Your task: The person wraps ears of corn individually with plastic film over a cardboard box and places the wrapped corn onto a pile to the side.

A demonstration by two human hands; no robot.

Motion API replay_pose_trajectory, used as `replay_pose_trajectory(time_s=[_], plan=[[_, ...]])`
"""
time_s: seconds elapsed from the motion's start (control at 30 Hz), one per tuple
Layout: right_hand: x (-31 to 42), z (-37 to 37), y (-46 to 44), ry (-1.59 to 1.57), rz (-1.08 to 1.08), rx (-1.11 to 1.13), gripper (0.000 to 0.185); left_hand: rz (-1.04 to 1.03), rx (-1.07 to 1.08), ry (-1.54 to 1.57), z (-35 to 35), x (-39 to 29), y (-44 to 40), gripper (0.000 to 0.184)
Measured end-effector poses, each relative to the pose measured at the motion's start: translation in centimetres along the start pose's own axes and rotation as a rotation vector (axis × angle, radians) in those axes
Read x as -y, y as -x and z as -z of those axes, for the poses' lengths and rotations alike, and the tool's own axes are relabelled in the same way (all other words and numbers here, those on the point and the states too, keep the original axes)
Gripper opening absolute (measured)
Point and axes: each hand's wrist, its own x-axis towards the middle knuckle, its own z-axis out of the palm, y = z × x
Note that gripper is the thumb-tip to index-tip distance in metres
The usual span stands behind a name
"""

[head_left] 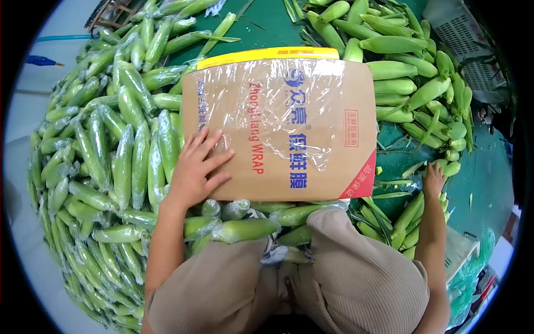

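Note:
A brown cardboard cling wrap box [239,128] lies in front of my knees, printed in blue and red, with clear film stretched over its top. My left hand [197,167] rests palm down on the box's left edge, fingers spread. Far to the right, my right hand [434,178] is at the edge of the husked corn pile [395,69], its fingers bunched against the end of an ear of corn [451,168]. That grip is small in view and partly hidden. Left of the box is a big heap of film-wrapped corn [130,100].
More wrapped ears [245,229] lie between the box and my knees. Loose green corn [409,220] sits by my right forearm. A white plastic crate [459,42] stands at the upper right. Green plastic bags [473,278] hang at the lower right.

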Motion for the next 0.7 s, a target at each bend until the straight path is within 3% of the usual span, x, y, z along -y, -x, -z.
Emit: replay_pose_trajectory(time_s=[0.1,0.13,0.17,0.2,0.27,0.33,0.37,0.4,0.43,0.5,0.53,0.57,0.6,0.67,0.7], plan=[[-4.8,-1.5,0.3,-0.508,-0.137,-0.466,0.041,0.106,-0.253,0.100,0.1,0.7,-0.2,0.039],[-5.0,4.9,1.8,-0.702,-0.261,-0.438,0.034,0.161,-0.355,0.145,0.0,0.3,-0.6,0.038],[-10.0,3.6,1.6,-0.854,-0.125,-0.551,0.024,0.278,-0.512,0.165,-0.2,-0.6,-1.5,0.036],[-11.8,7.0,2.2,-0.986,-0.175,-0.658,0.021,0.284,-0.586,0.224,-0.1,-1.6,-2.8,0.037],[-8.8,19.4,3.4,-1.038,-0.185,-0.802,0.017,0.295,-0.714,0.359,0.4,-3.4,-5.6,0.039],[-2.9,28.1,3.3,-0.920,0.029,-0.666,0.017,0.166,-0.667,0.277,-1.0,-4.0,-7.7,0.048],[-0.4,29.6,2.6,-0.945,0.111,-0.462,0.023,0.107,-0.627,0.207,-2.0,-4.3,-8.4,0.049],[2.7,28.6,1.8,-1.177,0.060,-0.240,0.034,0.054,-0.594,0.133,-2.7,-4.6,-9.0,0.051],[5.8,28.2,1.9,-1.271,0.313,-0.156,0.048,0.069,-0.472,0.155,-2.8,-5.5,-8.7,0.057],[10.9,24.1,3.1,-1.222,0.504,0.093,0.071,-0.023,-0.350,0.055,-3.9,-5.5,-8.4,0.058],[13.6,23.3,4.2,-1.116,0.525,0.246,0.073,-0.049,-0.291,-0.001,-4.4,-5.4,-8.0,0.059],[16.1,23.4,5.4,-1.274,0.510,0.334,0.068,0.001,-0.134,-0.172,-4.7,-5.4,-7.6,0.059],[17.6,22.9,6.3,-1.437,0.485,0.421,0.064,0.012,-0.129,-0.175,-4.9,-5.4,-7.3,0.058],[18.9,16.9,5.1,-1.388,0.472,-0.099,0.050,0.008,-0.136,-0.183,-4.9,-5.5,-7.8,0.056],[17.8,15.5,4.7,-1.579,0.284,-0.074,0.041,0.012,-0.123,-0.182,-4.8,-5.4,-7.7,0.060]])
